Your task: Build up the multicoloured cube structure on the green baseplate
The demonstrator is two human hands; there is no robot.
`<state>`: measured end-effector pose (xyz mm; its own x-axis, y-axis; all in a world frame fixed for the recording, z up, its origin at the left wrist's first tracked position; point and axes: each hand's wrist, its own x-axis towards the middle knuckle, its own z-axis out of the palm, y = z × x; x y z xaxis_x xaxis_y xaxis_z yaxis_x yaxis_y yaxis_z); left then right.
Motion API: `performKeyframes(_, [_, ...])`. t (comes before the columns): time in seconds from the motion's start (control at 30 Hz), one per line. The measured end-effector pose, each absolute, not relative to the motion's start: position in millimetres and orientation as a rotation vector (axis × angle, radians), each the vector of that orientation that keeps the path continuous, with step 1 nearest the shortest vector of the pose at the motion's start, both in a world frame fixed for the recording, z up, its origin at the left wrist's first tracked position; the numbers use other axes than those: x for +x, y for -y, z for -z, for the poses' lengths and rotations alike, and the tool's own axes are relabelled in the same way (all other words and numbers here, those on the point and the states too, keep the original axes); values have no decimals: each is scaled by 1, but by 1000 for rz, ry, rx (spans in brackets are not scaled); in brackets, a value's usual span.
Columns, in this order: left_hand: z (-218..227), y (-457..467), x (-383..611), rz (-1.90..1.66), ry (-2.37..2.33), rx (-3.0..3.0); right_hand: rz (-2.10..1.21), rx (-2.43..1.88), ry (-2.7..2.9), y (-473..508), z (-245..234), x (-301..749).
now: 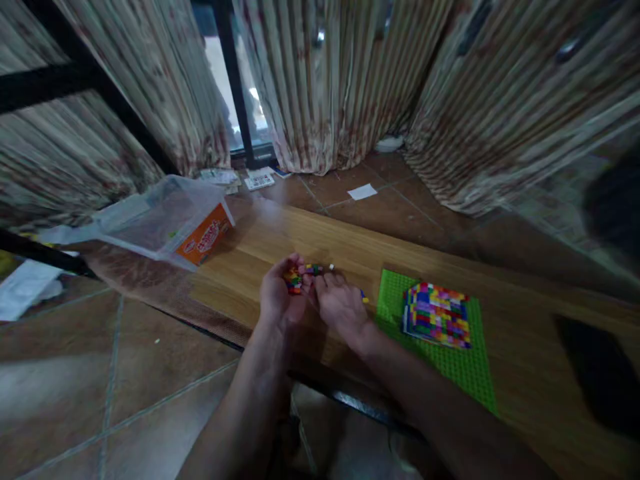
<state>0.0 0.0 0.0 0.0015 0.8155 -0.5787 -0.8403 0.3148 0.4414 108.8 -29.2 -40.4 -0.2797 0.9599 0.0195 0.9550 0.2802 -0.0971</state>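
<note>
My left hand is cupped, palm up, around a small heap of coloured toy building bricks. Right beside it, my right hand reaches in with its fingers bent down and together near the left fingertips; whatever they grip is hidden. More loose bricks lie just beyond the hands, along with a single white brick. A yellow brick shows past the right knuckles. To the right, a multicoloured brick block stands on a green baseplate.
The wooden table runs across the view. On its left end a clear plastic bin with an orange label lies tilted. A dark flat object rests at the right. Curtains hang behind, and papers lie on the tiled floor.
</note>
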Motion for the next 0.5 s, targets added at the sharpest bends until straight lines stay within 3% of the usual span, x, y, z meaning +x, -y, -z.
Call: performKeyframes(0.5, [2, 1, 1, -1300, -894, -30, -197, -1798, 2158, 22, 50, 120])
